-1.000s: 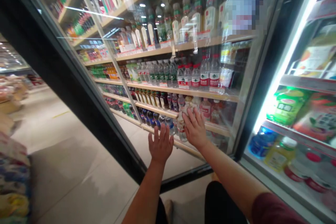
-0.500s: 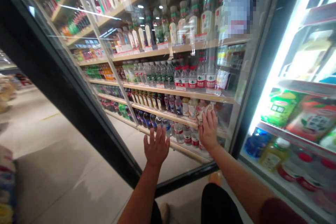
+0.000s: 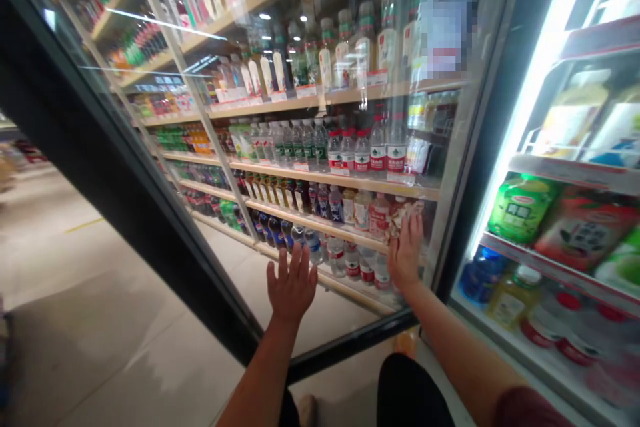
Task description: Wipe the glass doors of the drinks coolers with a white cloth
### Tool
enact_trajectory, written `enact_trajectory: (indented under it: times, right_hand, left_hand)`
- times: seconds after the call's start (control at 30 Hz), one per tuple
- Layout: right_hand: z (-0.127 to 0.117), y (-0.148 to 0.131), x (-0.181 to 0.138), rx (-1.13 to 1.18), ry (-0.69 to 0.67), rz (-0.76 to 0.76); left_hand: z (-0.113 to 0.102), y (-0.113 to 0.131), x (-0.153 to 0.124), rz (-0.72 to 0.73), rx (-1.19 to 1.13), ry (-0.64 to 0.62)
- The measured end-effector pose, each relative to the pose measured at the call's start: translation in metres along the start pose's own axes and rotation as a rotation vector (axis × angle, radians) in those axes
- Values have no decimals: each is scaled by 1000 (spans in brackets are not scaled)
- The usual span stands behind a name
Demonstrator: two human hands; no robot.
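Note:
A glass cooler door (image 3: 325, 330) with a black frame stands open in front of me. My left hand (image 3: 293, 287) lies against its lower part with the fingers spread and nothing in them. Farther right, my right hand (image 3: 406, 257) presses a crumpled, pale brownish cloth (image 3: 397, 220) to the glass. The cloth shows above and left of the fingers; the rest is covered by the hand. Plastic wrap or reflections blur parts of the pane.
Through the glass, wooden shelves (image 3: 320, 181) hold rows of bottled drinks. On the right, the lit cooler holds a green pouch (image 3: 520, 208), a red pouch (image 3: 583, 230) and several bottles. My dark-clad knee (image 3: 413, 390) is close below the black door frame (image 3: 350, 340).
My right hand and the cloth have moved slightly right and down along the glass. My left hand stays spread on the pane. The view has shifted a little to the right.

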State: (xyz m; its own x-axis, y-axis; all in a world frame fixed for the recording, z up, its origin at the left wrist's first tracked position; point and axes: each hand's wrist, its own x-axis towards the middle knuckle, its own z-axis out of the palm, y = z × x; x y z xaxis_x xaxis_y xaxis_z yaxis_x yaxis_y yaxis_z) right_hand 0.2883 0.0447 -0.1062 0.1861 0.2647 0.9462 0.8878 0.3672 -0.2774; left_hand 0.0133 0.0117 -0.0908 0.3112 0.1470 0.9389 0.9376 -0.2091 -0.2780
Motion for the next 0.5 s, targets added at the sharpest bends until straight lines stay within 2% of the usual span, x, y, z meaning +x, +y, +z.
enact_trajectory:
  times: [0.1,0.17,0.33,0.4,0.5]
  right_hand:
    - [2,14,-35,-35,-36,-2]
    - [2,24,-29,-39,-28,34]
    - [0,40,23,-16,120,236]
    - [0,41,20,-8,123,267]
    - [1,37,-7,-6,102,300]
  left_hand:
    - [-1,0,0,5,-10,3]
    - [-2,0,1,10,-13,9]
    - [-4,1,4,11,4,14]
    - [-4,2,4,11,9,11]
    - [-5,2,3,3,7,2]
